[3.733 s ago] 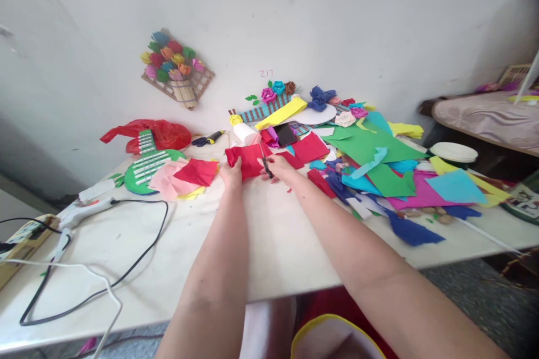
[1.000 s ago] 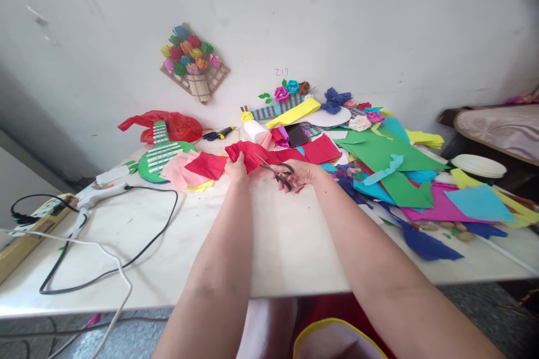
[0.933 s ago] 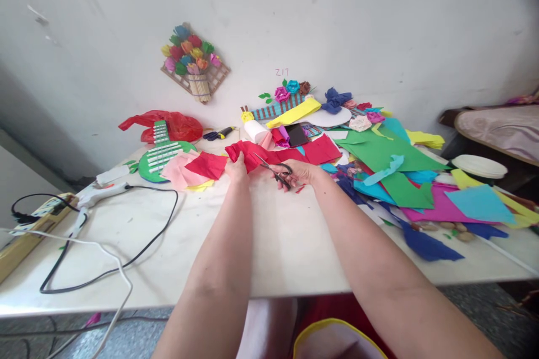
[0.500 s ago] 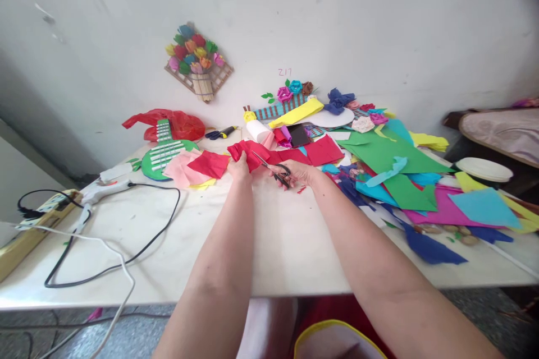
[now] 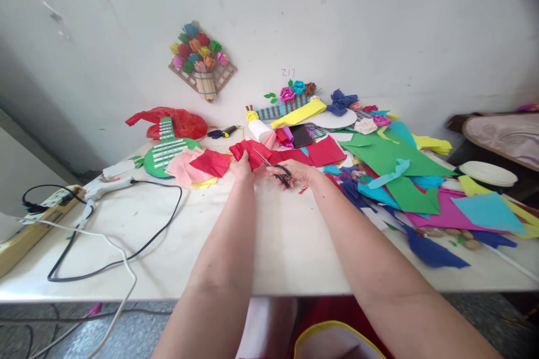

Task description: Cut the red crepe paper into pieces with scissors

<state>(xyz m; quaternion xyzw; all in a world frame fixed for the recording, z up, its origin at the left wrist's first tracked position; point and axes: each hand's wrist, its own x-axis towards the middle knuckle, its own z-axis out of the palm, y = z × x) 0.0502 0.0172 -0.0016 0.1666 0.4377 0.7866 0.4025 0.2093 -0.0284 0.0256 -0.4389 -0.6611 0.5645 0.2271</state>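
My left hand (image 5: 241, 167) is closed on a crumpled piece of red crepe paper (image 5: 254, 152), held just over the table. Black-handled scissors (image 5: 284, 178) are in my right hand (image 5: 298, 173), its fingers around the handles. Their blades point up and left, up against the red paper; whether they bite into it I cannot tell. Small red scraps (image 5: 302, 190) lie under my right hand. Left of my left hand are a flat red paper piece (image 5: 210, 164) and pink crepe paper (image 5: 179, 167). More red paper (image 5: 324, 151) stretches behind my right hand.
A glue gun (image 5: 108, 187) with a looping black cord and a power strip (image 5: 40, 230) sit at left. Behind are a green guitar-shaped craft (image 5: 168, 164), a red plastic bag (image 5: 185, 123) and a yellow-black cutter (image 5: 229, 131). Coloured sheets (image 5: 404, 151) pile up at right.
The view has shifted slightly, so everything appears a little further right. Both hands keep nearly the same pose, with the paper and scissors still in them.
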